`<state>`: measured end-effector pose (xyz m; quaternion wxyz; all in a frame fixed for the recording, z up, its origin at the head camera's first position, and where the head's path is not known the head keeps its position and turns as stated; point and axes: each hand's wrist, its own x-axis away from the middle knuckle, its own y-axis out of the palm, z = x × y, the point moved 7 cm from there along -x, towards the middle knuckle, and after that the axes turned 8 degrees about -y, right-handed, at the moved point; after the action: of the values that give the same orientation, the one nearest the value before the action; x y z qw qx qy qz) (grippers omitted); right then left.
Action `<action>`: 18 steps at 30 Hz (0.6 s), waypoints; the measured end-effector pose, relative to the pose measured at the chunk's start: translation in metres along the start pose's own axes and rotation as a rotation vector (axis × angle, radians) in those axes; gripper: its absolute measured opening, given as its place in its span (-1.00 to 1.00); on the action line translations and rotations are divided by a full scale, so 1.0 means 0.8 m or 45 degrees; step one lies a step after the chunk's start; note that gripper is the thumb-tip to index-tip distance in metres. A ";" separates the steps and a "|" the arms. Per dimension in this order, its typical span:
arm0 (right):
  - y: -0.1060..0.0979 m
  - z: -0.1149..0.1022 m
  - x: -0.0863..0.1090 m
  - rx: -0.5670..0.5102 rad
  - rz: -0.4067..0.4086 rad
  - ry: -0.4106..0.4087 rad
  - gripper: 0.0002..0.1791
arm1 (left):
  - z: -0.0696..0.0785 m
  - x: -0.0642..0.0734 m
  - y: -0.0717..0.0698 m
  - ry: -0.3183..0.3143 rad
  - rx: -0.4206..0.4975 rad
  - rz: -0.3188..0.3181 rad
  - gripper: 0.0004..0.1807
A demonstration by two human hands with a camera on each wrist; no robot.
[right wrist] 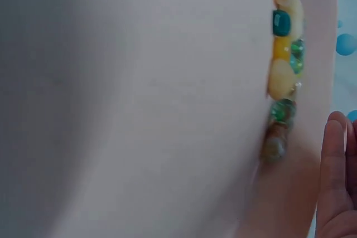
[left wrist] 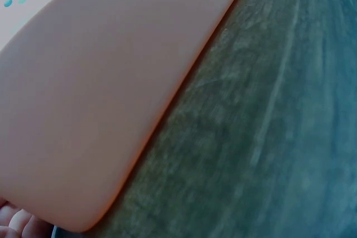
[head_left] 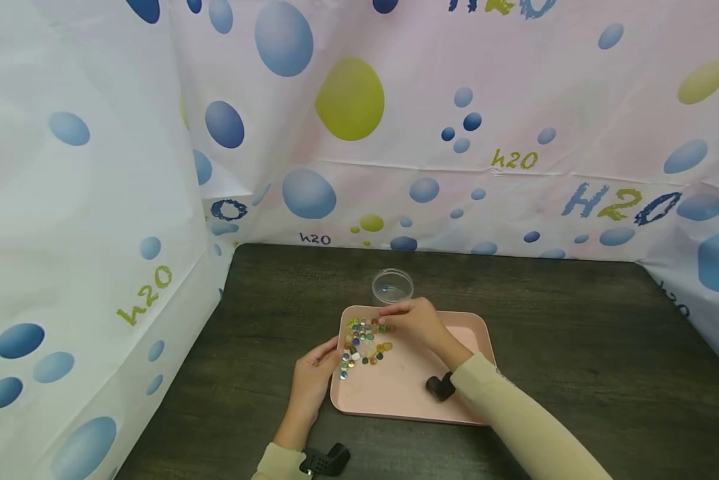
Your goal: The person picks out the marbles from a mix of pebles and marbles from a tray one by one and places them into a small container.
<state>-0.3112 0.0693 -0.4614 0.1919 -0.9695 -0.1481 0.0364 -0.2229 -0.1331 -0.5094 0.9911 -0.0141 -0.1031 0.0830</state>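
Observation:
A pink tray (head_left: 407,393) lies on the dark table, with a cluster of glass marbles and polished stones (head_left: 359,340) at its left end. My left hand (head_left: 312,381) holds the tray's left edge; a few of its fingers (left wrist: 17,221) show by the tray corner in the left wrist view. My right hand (head_left: 418,325) is over the tray's far left part, fingertips right at the far side of the marbles. The right wrist view shows its fingers (right wrist: 333,165) extended, with a row of marbles and stones (right wrist: 281,76) beside them; no held piece shows.
Just behind the tray's far rim stands a clear round dish (head_left: 393,285) with a small bluish piece inside. The dark wood-look table (head_left: 269,307) reaches back to a printed sheet (head_left: 431,153) hung behind it and along the left side.

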 end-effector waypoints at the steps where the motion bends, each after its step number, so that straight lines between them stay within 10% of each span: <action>1: 0.001 0.001 -0.001 0.015 0.005 0.006 -0.79 | -0.001 -0.001 0.000 -0.011 0.009 0.002 -0.57; 18: 0.005 0.008 -0.003 0.160 0.008 -0.008 -0.83 | -0.001 -0.001 0.001 -0.025 0.030 0.009 -0.58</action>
<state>-0.3130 0.0672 -0.4688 0.2516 -0.9559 -0.1433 0.0494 -0.2234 -0.1320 -0.5103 0.9898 -0.0019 -0.1120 0.0877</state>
